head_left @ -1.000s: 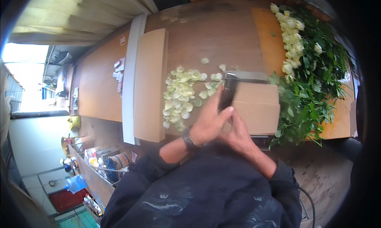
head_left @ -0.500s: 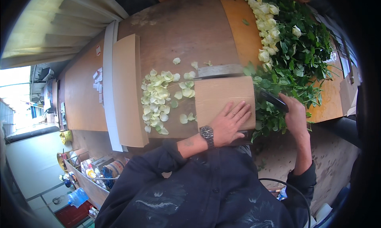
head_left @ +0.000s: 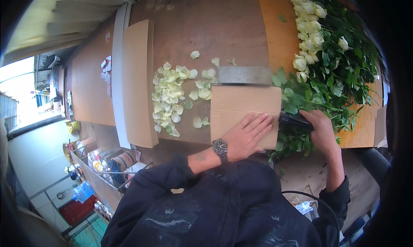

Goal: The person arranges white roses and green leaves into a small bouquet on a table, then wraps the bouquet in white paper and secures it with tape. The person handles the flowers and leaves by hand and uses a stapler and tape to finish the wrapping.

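Lying flat with fingers extended, your left hand (head_left: 247, 140) rests on the corrugated cardboard (head_left: 241, 103) at the near edge of the desk (head_left: 206, 36); your right hand (head_left: 320, 128) grips a black handheld tool (head_left: 296, 121) at the cardboard's right edge.

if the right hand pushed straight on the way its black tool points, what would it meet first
Probably the right edge of the corrugated cardboard, right at the tip of the black tool in the right hand; whether they already touch is unclear.
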